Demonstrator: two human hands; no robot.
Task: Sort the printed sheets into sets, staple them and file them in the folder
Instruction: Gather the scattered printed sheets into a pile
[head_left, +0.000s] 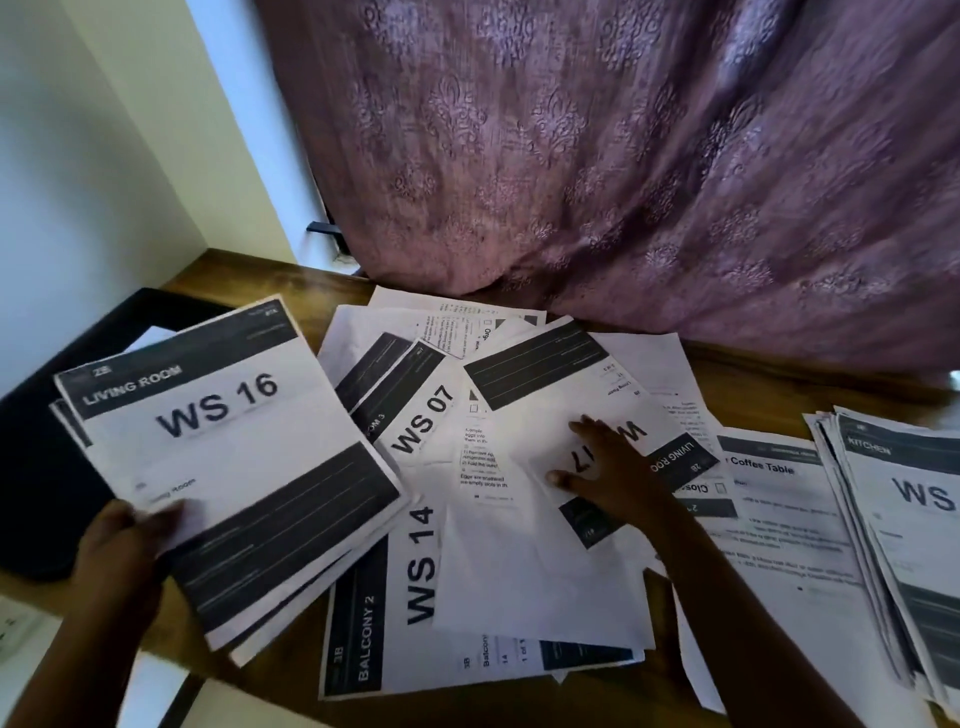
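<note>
In the head view the sorting looks about midway. Left of the WS 14 sheet (415, 571), the left hand (122, 540) clamps thumb over fingers on the near corner of the WS 16 set (223, 447), several sheets thick and held partly over the dark folder (36, 467), which lies further left of WS 14. Just beyond WS 14, the right hand (608, 467) presses flat on the upside-down WS 17 sheet (561, 405), fingers straight and spread apart. Around WS 14 a loose heap remains unsorted, including the WS 07 sheet (421, 415) and, to its right, the Coffee Table sheet (779, 519). Far right of WS 14 sits a gathered Kitchen stack (904, 519). No stapler shows, and I cannot tell whether any set is stapled, so stapling and filing probably remain. The folder shows a pale patch; whether sheets are inside I cannot tell.
</note>
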